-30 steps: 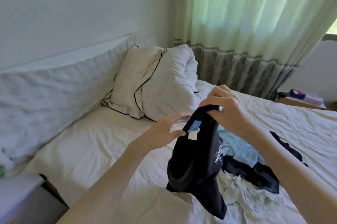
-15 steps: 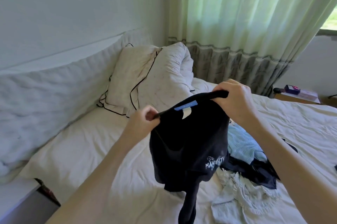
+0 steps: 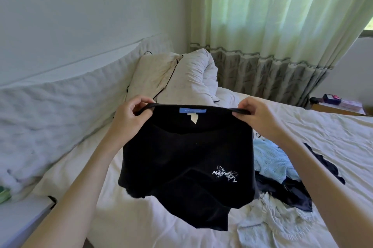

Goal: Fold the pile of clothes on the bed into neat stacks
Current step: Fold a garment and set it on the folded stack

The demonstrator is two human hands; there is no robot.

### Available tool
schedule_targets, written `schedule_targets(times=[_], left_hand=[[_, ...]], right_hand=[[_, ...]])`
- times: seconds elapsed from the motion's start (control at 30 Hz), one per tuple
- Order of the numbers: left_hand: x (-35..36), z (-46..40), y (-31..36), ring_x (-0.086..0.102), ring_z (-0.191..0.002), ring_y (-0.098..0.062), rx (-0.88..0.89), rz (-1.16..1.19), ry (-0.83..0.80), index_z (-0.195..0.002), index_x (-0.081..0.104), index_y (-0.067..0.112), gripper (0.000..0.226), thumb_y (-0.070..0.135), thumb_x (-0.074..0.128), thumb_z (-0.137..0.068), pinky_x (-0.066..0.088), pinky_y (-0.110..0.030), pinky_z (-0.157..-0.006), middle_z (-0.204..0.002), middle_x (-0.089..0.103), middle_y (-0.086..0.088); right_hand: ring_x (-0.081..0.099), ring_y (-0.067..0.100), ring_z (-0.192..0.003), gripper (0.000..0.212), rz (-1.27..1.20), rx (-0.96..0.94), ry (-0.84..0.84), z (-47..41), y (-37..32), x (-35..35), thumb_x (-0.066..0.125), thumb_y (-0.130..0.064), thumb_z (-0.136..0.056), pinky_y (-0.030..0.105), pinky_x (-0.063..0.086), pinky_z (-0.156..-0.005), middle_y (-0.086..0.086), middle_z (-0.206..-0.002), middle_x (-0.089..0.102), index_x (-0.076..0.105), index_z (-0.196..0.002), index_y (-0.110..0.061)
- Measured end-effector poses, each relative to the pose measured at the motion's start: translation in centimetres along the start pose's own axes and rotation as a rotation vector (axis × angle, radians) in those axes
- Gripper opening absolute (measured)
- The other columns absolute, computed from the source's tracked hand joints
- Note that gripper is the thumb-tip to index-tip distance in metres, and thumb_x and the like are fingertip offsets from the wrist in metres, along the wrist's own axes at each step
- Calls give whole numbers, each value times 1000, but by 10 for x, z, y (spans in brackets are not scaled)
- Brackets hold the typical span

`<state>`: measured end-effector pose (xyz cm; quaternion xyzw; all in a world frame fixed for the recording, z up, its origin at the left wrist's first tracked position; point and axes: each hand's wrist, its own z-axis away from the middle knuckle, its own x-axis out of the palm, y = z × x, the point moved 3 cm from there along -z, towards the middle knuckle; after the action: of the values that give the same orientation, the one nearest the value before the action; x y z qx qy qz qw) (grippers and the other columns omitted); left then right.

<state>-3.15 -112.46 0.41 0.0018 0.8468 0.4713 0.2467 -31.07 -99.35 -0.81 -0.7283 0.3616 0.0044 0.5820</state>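
Head view, left to right: the left hand point(image 3: 129, 120) has its fingers point(image 3: 139, 104) pinched on one end of the neckline of a black shirt point(image 3: 185, 159), and the right hand point(image 3: 260, 118) pinches the other end. The shirt hangs spread between them above the bed point(image 3: 323, 136), blue label point(image 3: 192, 110) at the collar. Right of it, the pile point(image 3: 278, 183) of light-blue, dark and white clothes lies on the bed.

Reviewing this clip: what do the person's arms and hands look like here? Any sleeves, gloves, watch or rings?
Both forearms are bare as far as the frame shows; no sleeve cuffs appear. The left hand and right hand are ungloved. No watch, bracelet or ring shows on either wrist or on the fingers in view. Nails look short and unpainted, though they are small in this view.
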Motion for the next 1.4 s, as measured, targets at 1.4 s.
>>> schedule_targets(times=[1.4], left_hand=[[-49,268,35,52,-82,2,77,-262,464,-97,65,3,11,6,57,-90,38,-2,-77,-89,61,2]], right_hand=[[52,4,-82,12,16,65,437,250,-57,22,54,-11,-93,5,36,-73,-6,-87,59,64,-93,-17]])
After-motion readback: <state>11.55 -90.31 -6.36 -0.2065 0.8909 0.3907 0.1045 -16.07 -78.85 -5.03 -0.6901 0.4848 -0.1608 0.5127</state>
